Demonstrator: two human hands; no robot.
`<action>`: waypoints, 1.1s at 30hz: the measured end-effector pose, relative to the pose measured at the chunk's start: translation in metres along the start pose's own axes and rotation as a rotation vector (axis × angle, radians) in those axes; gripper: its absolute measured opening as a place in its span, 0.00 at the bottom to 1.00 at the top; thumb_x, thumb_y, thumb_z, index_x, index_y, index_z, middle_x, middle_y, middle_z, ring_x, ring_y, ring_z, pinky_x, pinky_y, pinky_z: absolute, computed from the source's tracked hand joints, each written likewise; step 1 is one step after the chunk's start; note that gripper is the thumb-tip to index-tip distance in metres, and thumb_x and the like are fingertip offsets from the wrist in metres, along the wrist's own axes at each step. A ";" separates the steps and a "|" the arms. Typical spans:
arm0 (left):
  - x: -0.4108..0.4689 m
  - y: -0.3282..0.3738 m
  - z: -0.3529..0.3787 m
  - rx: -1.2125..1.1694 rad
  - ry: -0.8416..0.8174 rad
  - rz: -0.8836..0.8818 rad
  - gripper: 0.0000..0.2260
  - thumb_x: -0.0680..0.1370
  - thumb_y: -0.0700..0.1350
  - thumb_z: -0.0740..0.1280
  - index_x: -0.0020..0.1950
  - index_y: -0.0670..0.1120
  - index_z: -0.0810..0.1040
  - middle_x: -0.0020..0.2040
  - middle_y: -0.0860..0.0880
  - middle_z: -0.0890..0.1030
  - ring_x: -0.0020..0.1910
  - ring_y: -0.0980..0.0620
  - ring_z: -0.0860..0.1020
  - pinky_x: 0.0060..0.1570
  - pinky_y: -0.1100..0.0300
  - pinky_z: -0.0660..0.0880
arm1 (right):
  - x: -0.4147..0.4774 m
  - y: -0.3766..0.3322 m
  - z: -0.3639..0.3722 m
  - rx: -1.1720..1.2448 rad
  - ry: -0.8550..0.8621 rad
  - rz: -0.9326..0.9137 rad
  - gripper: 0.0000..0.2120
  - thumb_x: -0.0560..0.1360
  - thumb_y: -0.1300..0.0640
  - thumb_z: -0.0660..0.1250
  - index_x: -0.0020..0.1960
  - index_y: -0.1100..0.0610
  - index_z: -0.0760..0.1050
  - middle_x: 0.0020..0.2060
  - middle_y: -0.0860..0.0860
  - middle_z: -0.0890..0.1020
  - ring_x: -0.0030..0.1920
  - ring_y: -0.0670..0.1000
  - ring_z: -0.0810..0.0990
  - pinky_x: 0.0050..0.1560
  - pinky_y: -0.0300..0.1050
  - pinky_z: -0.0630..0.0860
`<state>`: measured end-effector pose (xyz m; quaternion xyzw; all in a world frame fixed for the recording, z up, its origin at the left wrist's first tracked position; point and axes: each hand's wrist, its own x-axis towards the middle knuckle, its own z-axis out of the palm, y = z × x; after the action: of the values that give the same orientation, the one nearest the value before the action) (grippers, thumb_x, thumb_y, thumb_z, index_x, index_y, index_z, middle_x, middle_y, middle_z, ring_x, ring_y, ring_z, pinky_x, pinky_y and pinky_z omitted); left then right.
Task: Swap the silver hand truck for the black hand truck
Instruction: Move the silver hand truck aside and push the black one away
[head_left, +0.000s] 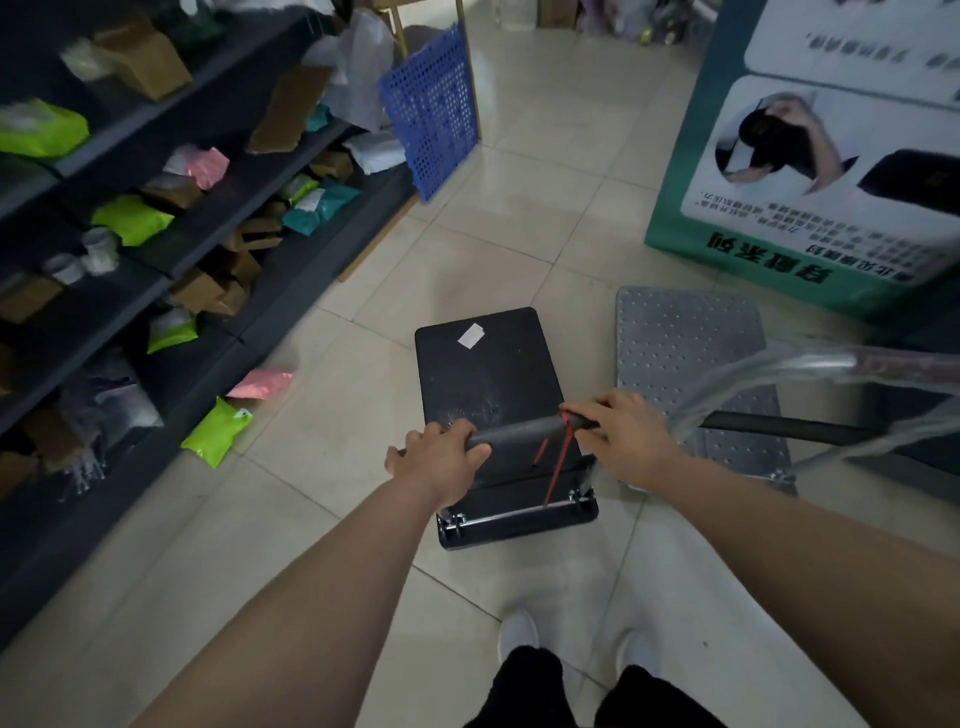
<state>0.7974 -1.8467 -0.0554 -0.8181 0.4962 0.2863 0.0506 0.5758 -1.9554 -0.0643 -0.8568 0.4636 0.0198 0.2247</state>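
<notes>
Only the big green-and-white carton (810, 171) is showing any print, upside-down Chinese characters (too blurred to read), while the white sticker (470, 334) on the black hand truck (485, 374) is looking blank.

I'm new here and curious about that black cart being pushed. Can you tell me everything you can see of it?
The black hand truck is a flat, dark rectangular platform with rounded corners, sitting level on the tiled floor. A small white sticker lies near its far edge, and scuffs mark the deck. Its padded black handle bar, with thin red cord tied on, is gripped by the left hand and right hand. Shiny metal hinges show at the near end. The silver hand truck stands just right.
</notes>
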 end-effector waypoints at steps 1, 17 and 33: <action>0.002 0.001 -0.002 -0.010 -0.010 0.019 0.14 0.79 0.61 0.53 0.62 0.60 0.67 0.63 0.48 0.70 0.63 0.44 0.66 0.63 0.40 0.62 | -0.001 0.001 -0.001 -0.016 0.000 0.002 0.20 0.78 0.47 0.59 0.70 0.41 0.66 0.63 0.53 0.72 0.63 0.55 0.67 0.64 0.51 0.64; 0.030 0.236 0.000 0.027 0.026 0.492 0.22 0.79 0.58 0.58 0.72 0.56 0.62 0.68 0.43 0.66 0.66 0.40 0.62 0.63 0.43 0.66 | -0.067 0.166 -0.087 -0.037 0.251 0.303 0.24 0.75 0.50 0.63 0.70 0.44 0.65 0.69 0.55 0.67 0.68 0.57 0.64 0.68 0.55 0.59; 0.054 0.476 0.059 0.159 -0.098 0.426 0.26 0.79 0.58 0.57 0.75 0.57 0.53 0.74 0.42 0.59 0.70 0.36 0.61 0.68 0.41 0.62 | -0.108 0.414 -0.161 0.006 0.062 0.465 0.25 0.76 0.47 0.60 0.72 0.47 0.60 0.70 0.53 0.67 0.69 0.56 0.65 0.68 0.55 0.61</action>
<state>0.3913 -2.1061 -0.0365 -0.6736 0.6755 0.2899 0.0773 0.1534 -2.1293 -0.0449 -0.7264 0.6553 0.0433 0.2025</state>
